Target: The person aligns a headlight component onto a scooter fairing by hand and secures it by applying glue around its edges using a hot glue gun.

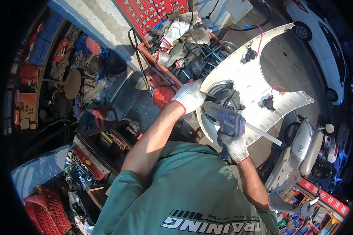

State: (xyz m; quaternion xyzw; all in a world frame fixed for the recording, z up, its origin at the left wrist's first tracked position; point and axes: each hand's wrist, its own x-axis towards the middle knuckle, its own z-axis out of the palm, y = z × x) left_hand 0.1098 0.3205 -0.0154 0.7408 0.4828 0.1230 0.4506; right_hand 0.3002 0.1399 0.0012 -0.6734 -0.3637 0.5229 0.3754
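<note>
My right hand [234,148], in a white knit glove, grips a blue-grey hot glue gun [229,122]. A long whitish glue stick [264,135] juts from its back end, and its front points left, toward my other hand. My left hand [190,96], gloved the same way, is closed at the left edge of a large cream-white scooter body panel [233,64]. A bit of red and a dark piece show by its fingers; what it holds is hidden. Set in the panel is a dark round lamp housing [223,98]. Black sockets [268,102] with red wires sit farther right.
Beyond my left hand, a red-rimmed tray [161,66] carries used gloves [180,35] and tools. Cluttered shelving [47,78] stands at left, and an open drawer [86,156] lower left. A parked white scooter [298,149] stands at right, a white car [321,43] beyond.
</note>
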